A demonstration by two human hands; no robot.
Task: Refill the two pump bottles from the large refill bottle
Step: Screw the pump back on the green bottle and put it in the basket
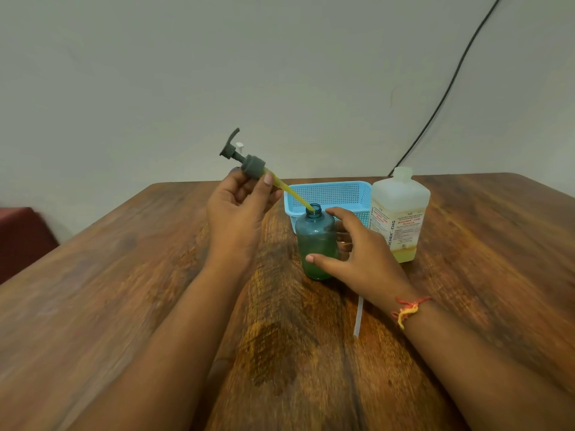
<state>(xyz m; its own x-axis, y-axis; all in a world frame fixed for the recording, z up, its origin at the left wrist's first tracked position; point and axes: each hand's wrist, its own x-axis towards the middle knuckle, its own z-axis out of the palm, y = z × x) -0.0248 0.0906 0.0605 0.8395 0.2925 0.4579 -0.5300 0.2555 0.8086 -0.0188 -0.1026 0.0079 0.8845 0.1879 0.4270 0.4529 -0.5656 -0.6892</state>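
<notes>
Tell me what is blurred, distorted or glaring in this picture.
Head view: light is soft and even, no harsh glare; the forearms at the bottom are smeared; the pump in the left hand and the teal bottle in the right hand are fairly sharp; the wide lens stretches the table toward the corners.

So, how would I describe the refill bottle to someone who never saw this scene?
Look at the far side of the wooden table, just right of the blue basket. The refill bottle stands there: largest bottle, whitish, capped, with a red-printed label, unlike the small open teal bottle.
</notes>
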